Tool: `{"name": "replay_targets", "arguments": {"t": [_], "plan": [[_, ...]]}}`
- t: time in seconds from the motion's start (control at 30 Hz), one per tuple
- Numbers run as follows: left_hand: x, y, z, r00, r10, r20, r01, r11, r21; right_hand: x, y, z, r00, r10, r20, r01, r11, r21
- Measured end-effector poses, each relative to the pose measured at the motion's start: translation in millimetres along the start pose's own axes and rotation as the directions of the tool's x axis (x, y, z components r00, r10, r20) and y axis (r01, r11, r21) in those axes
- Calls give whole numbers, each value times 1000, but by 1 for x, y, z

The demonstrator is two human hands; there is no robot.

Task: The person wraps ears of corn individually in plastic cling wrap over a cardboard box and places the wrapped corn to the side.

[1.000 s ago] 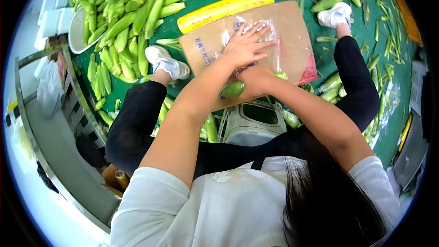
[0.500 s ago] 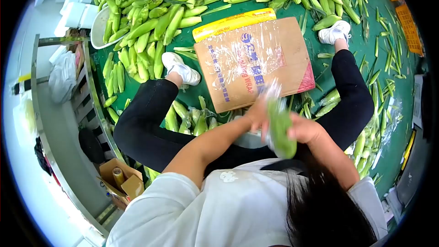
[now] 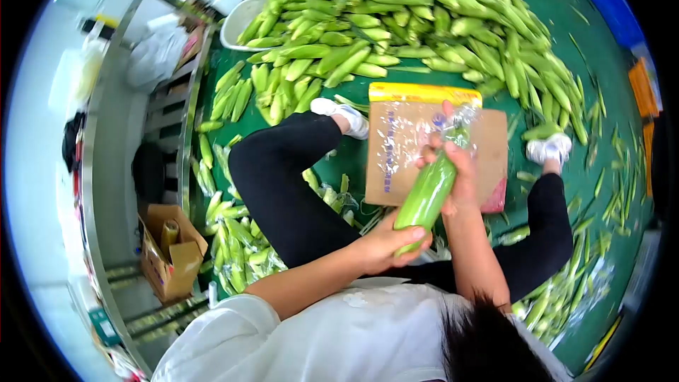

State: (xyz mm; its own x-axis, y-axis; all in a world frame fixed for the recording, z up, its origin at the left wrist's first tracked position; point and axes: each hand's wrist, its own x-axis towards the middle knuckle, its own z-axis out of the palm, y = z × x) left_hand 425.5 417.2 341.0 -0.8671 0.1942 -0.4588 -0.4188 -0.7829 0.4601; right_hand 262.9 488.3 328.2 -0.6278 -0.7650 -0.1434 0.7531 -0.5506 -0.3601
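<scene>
Holding the film-wrapped corn cob [image 3: 428,192] aslant before the cardboard box [image 3: 491,155], we have the fingers of our left hand [image 3: 390,244] clamped around its lower end and those of our right hand [image 3: 456,173] around its upper part.

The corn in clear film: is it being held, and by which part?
Yes: the film-wrapped ear of corn is held near both ends, the left hand at the end nearer the body, the right hand towards the far end.
</scene>
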Motion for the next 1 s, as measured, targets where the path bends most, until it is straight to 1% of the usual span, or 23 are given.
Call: {"name": "replay_targets", "arguments": {"t": [0.07, 0.1, 0.2, 0.27, 0.3, 0.33, 0.37, 0.4, 0.43, 0.47, 0.5, 0.53, 0.57, 0.63, 0.67, 0.7, 0.77, 0.8, 0.87, 0.9, 0.93, 0.97, 1.0], "plan": [[-15, 4, -5, 912, -25, 410, 271, 787, -554, 30, 11, -4, 927, -94, 364, -58, 921, 386], [-21, 4, -7, 892, 23, 452, 290, 737, -610, 45, 16, 3, 880, -57, 471, -126, 929, 348], [-49, 13, -26, 971, 111, 211, 6, 872, -489, 85, 34, 30, 689, 11, 725, -273, 930, 245], [-86, 61, -33, 966, 183, -185, -196, 979, -57, 96, 43, 58, 848, 198, 492, -305, 941, 147], [-104, 83, -40, 831, 491, -261, -249, 749, 614, 107, 49, 70, 908, 283, 310, -330, 938, 109], [-124, 103, -48, 671, 735, -95, -50, 172, 984, 122, 54, 75, 931, 346, 113, -355, 932, 70], [-153, 115, -52, 614, 729, -303, 170, 253, 952, 158, 52, 54, 919, 363, 153, -382, 917, 115], [-178, 111, -72, 368, 770, -521, 185, 489, 853, 192, 49, 38, 941, 337, 32, -338, 936, 101], [-206, 110, -102, 154, 772, -616, 109, 607, 787, 227, 52, 9, 968, 236, -85, -248, 950, -190], [-235, 106, -132, -68, 652, -755, 187, 751, 633, 262, 60, -26, 968, 156, -195, -237, 827, -511], [-256, 96, -157, -288, 537, -793, 129, 842, 524, 297, 69, -67, 957, 97, -275, -279, 575, -769], [-290, 72, -198, -371, 439, -818, 195, 898, 394, 332, 80, -115, 975, 39, -220, -222, 304, -927], [-329, 30, -242, -389, 402, -829, 291, 907, 303, 378, 95, -181, 998, -55, 14, 12, -34, -999], [-390, -56, -303, -462, 278, -842, 494, 869, 16, 427, 106, -184, 919, -82, 386, 292, -515, -806], [-413, -96, -318, -528, 195, -826, 580, 794, -183, 452, 114, -187, 853, -9, 522, 423, -574, -701], [-424, -127, -322, -546, 245, -801, 636, 744, -206, 473, 123, -190, 866, 72, 495, 427, -625, -654], [-388, -84, -291, -628, 185, -756, 698, 563, -443, 500, 140, -198, 858, 157, 490, 386, -826, -411], [-385, -76, -305, -492, 489, -721, 830, 513, -218, 508, 146, -196, 882, 151, 446, 352, -841, -411], [-320, 31, -307, -131, 800, -585, 905, 338, 259, 518, 153, -183, 947, 223, 232, 271, -942, -199], [-278, 95, -310, 25, 873, -486, 877, 214, 431, 505, 153, -170, 939, 268, 214, 322, -903, -283], [-217, 164, -291, 69, 867, -493, 766, 270, 583, 482, 150, -155, 930, 311, 198, 364, -856, -366], [-174, 208, -297, 226, 918, -325, 630, 117, 767, 461, 148, -143, 919, 350, 185, 395, -803, -447], [-123, 251, -278, 375, 898, -230, 575, -30, 818, 445, 148, -137, 947, 318, 49, 273, -714, -644]]}}
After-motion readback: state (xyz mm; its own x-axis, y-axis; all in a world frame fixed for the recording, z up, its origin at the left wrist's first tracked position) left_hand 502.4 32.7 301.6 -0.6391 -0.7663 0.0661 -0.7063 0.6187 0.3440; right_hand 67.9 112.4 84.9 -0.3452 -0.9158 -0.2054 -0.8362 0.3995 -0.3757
